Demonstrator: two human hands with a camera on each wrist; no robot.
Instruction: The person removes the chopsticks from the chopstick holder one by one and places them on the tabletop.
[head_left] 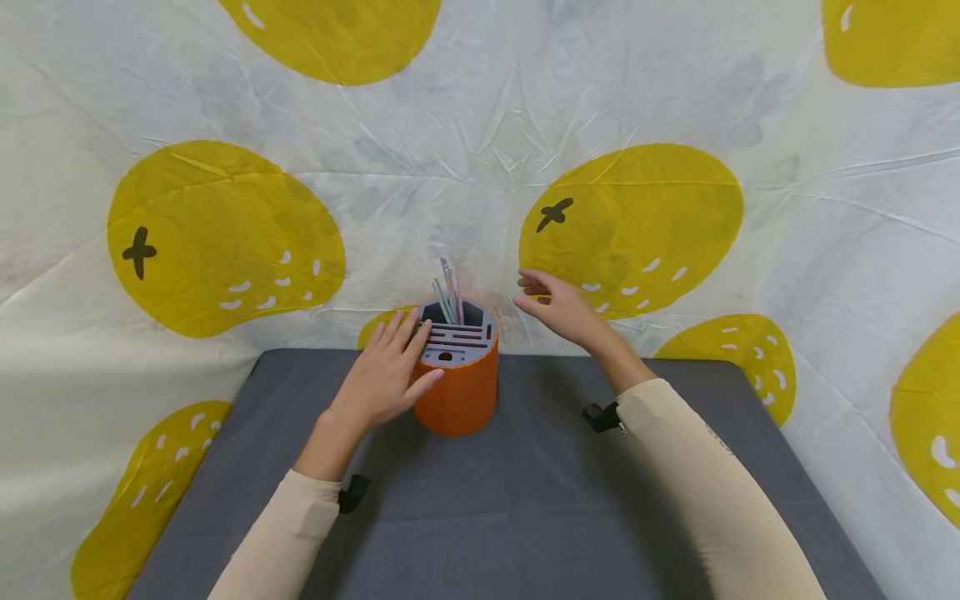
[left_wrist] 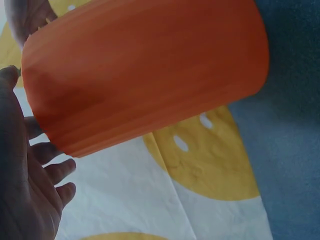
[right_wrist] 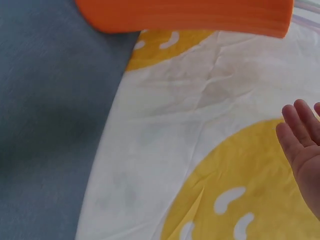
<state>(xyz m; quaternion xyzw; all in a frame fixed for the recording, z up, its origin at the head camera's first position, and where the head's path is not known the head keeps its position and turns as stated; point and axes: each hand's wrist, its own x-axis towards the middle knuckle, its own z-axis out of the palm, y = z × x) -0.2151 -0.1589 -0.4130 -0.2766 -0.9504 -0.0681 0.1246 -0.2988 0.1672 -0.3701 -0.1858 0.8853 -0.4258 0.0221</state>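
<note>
An orange round desk organizer (head_left: pixel 457 404) with a grey slotted top (head_left: pixel 453 357) stands upright near the table's back edge. Several thin pens or sticks (head_left: pixel 452 292) lean in its rear compartment. My left hand (head_left: pixel 382 371), fingers straight and spread, is at the organizer's left upper rim; whether it touches cannot be told for certain. In the left wrist view the organizer's orange side (left_wrist: pixel 150 75) fills the upper part, beside the left hand (left_wrist: pixel 30 185). To the organizer's right, apart from it, my right hand (head_left: pixel 558 308) hovers with loosely bent fingers, holding nothing.
A dark grey cloth covers the table (head_left: pixel 480 517). Behind and around it hangs a white cloth (head_left: pixel 420 133) with large yellow fruit shapes, close behind the organizer. A black wrist mount (head_left: pixel 600 417) sits below the right wrist, another (head_left: pixel 352 493) at the left.
</note>
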